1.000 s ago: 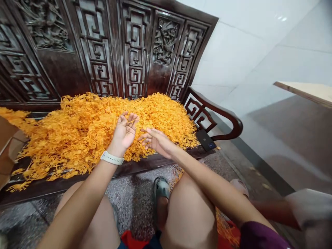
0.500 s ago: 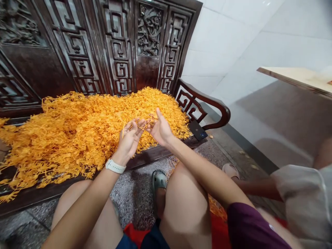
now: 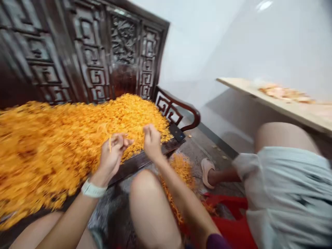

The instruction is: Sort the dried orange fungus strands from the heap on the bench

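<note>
A large heap of orange knotted cords (image 3: 77,131) covers the bench seat. In front of it, my left hand (image 3: 113,154) has its fingers curled and pinched, and a thin orange cord (image 3: 110,141) sticks up from it in a loop. To the right, apart from the left one, my right hand (image 3: 152,141) is closed near the seat's front edge. Whatever sits between its fingertips is too blurred to tell.
The dark carved bench (image 3: 124,81) has a curved armrest (image 3: 181,107) on the right. A black phone (image 3: 177,132) lies by it. More orange cords (image 3: 183,169) are on the floor. Beside me sits a person in pale shorts (image 3: 282,186), near a wooden board (image 3: 238,83).
My view has swung to the right. My hands have drawn apart, and the right one has gone from open fingers to closed. The cord stays with my left hand.
</note>
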A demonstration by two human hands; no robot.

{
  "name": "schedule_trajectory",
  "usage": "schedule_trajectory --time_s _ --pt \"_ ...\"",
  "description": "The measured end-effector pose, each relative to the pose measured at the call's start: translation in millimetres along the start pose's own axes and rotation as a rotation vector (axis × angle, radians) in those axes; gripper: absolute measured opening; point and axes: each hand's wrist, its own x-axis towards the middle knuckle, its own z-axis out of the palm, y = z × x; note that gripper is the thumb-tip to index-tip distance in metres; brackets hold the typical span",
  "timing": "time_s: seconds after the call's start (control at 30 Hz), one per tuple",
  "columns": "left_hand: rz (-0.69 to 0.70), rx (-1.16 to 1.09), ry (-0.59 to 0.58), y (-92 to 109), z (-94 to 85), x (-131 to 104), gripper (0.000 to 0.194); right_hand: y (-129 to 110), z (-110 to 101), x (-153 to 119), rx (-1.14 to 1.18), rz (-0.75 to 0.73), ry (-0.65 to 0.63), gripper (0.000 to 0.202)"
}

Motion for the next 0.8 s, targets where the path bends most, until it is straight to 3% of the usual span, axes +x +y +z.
schedule_trajectory --time_s 0.07,0.17,0.27,0.33,0.4,0.5,0.6,0.73,0.8 --pt "-0.081 0.119 -0.124 -9 13.5 -19 0.03 -13 -41 -58 -0.125 -0.011 -0.058 0.039" --pt "-0.151 0.338 -0.536 -23 34.7 -63 0.037 -42 -106 -151 -0.227 0.12 -0.102 0.04" --pt "-0.226 0.397 -0.768 -25 48.6 -105 0.038 -80 -142 -208 -0.301 0.285 -0.037 0.042" --pt "-0.306 0.356 -0.771 -21 50.5 -118 0.034 -101 -141 -214 -0.301 0.315 0.108 0.043" --pt "-0.359 0.272 -0.673 -15 45.1 -116 0.033 -113 -121 -199 -0.252 0.297 0.177 0.045" --pt "-0.376 0.121 -0.455 0 25.7 -93 0.034 -122 -76 -171 -0.12 0.297 0.146 0.05" --pt "-0.356 0.072 -0.424 16 6.7 -81 0.035 -136 -46 -178 -0.042 0.345 0.036 0.053" --pt "-0.399 0.091 -0.58 29 10.3 -103 0.035 -166 -52 -214 -0.111 0.382 -0.05 0.05" --pt "-0.412 0.011 -0.559 35 19.7 -113 0.034 -174 -60 -208 -0.098 0.381 -0.044 0.051"
